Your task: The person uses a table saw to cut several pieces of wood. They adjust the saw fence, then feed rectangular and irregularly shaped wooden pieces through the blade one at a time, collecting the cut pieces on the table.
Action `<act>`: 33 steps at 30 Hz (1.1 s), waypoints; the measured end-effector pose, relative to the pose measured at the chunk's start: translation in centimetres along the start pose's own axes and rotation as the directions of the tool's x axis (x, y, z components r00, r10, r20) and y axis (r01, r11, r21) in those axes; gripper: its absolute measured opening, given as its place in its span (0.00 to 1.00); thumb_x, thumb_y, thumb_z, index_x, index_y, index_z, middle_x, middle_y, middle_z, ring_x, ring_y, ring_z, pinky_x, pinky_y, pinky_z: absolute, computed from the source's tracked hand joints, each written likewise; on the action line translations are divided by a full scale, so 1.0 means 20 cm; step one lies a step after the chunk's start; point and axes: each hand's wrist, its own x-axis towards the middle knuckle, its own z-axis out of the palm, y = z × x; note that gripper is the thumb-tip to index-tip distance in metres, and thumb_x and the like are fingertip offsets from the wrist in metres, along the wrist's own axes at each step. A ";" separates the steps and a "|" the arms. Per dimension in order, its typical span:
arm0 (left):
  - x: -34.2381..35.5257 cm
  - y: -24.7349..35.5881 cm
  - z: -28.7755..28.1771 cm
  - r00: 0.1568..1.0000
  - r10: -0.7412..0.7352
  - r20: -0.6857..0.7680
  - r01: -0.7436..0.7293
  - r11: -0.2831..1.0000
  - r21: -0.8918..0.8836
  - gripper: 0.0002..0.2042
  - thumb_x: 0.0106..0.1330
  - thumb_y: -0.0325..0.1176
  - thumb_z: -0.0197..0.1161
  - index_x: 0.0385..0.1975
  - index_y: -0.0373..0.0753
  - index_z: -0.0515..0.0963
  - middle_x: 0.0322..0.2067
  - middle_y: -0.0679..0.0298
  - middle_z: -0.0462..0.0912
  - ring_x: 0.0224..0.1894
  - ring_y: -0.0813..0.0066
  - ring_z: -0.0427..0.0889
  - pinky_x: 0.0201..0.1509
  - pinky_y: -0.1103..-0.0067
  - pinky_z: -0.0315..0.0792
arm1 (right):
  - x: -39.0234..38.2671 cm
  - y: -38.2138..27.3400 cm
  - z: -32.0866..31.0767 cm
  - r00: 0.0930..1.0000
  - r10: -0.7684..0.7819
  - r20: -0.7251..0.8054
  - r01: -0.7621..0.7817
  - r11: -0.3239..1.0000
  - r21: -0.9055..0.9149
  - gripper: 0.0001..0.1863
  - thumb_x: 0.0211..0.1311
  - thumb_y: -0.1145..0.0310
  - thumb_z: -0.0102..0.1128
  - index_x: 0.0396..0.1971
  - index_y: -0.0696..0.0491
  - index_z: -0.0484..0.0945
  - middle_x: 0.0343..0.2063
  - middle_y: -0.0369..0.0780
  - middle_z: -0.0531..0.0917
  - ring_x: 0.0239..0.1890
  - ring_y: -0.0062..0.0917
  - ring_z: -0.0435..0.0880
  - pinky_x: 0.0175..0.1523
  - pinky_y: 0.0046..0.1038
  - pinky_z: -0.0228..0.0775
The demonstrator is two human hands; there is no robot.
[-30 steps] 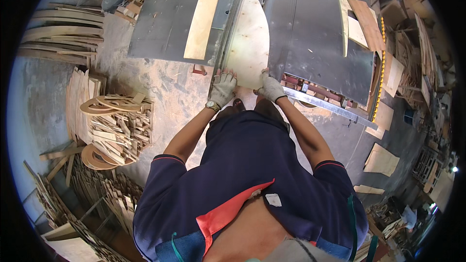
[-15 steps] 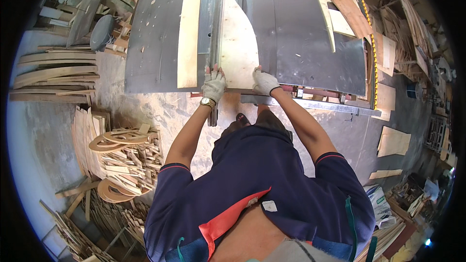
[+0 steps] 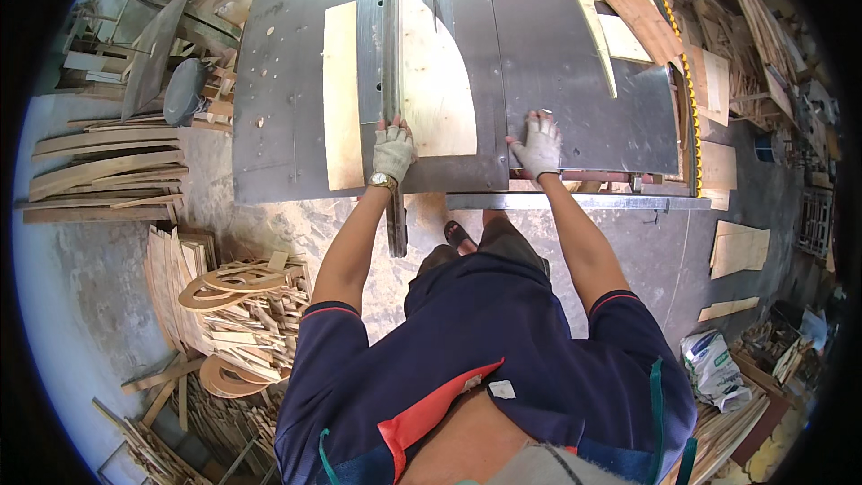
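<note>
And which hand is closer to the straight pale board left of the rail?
Left hand: it's on the metal rail, just right of the near end of the straight pale board. The right hand is farther right, on the dark table, past the curved board.

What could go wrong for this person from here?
The right fingers lie spread on the dark table, apart from the curved board, so the board might twist if pushed from one side only. The left fingers rest at the metal rail with bare tips, and could get pinched or splintered. The open sandal might protect little if wood fell.
</note>
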 end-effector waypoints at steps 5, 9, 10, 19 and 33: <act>0.01 -0.08 0.20 0.877 -0.036 0.479 -0.131 -0.977 0.167 0.21 0.72 0.45 0.49 0.56 0.39 0.76 0.61 0.57 0.77 0.74 0.63 0.62 0.80 0.46 0.39 | 0.01 0.14 0.17 0.997 -0.021 -0.071 0.013 0.995 -0.102 0.44 0.66 0.42 0.57 0.76 0.48 0.57 0.78 0.41 0.54 0.80 0.37 0.46 0.80 0.47 0.34; 0.09 -0.07 0.29 0.949 -0.144 0.281 0.130 -0.635 -0.761 0.20 0.72 0.46 0.49 0.55 0.41 0.77 0.62 0.60 0.76 0.75 0.68 0.59 0.80 0.46 0.34 | 0.01 0.15 0.19 0.998 -0.010 -0.068 0.005 0.997 -0.072 0.44 0.66 0.42 0.56 0.76 0.49 0.57 0.78 0.41 0.54 0.80 0.37 0.46 0.80 0.48 0.34; 0.12 -0.06 0.29 0.957 -0.117 0.265 0.142 -0.608 -0.781 0.20 0.72 0.46 0.49 0.55 0.42 0.77 0.62 0.60 0.76 0.75 0.69 0.59 0.80 0.46 0.32 | 0.01 0.15 0.18 0.998 -0.008 -0.056 0.004 0.997 -0.072 0.43 0.66 0.42 0.56 0.75 0.49 0.57 0.78 0.42 0.54 0.80 0.37 0.46 0.80 0.49 0.33; 0.22 -0.08 0.47 0.952 -0.231 0.203 0.010 -0.637 -0.771 0.19 0.69 0.43 0.52 0.54 0.43 0.77 0.59 0.59 0.78 0.74 0.59 0.61 0.77 0.39 0.36 | 0.02 0.14 0.16 0.999 -0.007 -0.043 0.003 0.996 -0.085 0.43 0.64 0.43 0.57 0.75 0.49 0.59 0.77 0.42 0.55 0.80 0.38 0.47 0.80 0.49 0.34; 0.48 -0.06 0.65 0.975 -0.174 0.140 0.012 -0.585 -0.811 0.22 0.73 0.49 0.48 0.58 0.42 0.75 0.62 0.59 0.76 0.71 0.61 0.65 0.78 0.45 0.44 | 0.00 0.15 0.18 0.999 0.000 -0.054 -0.005 0.997 -0.080 0.42 0.64 0.46 0.58 0.75 0.49 0.59 0.77 0.41 0.56 0.80 0.37 0.48 0.80 0.48 0.35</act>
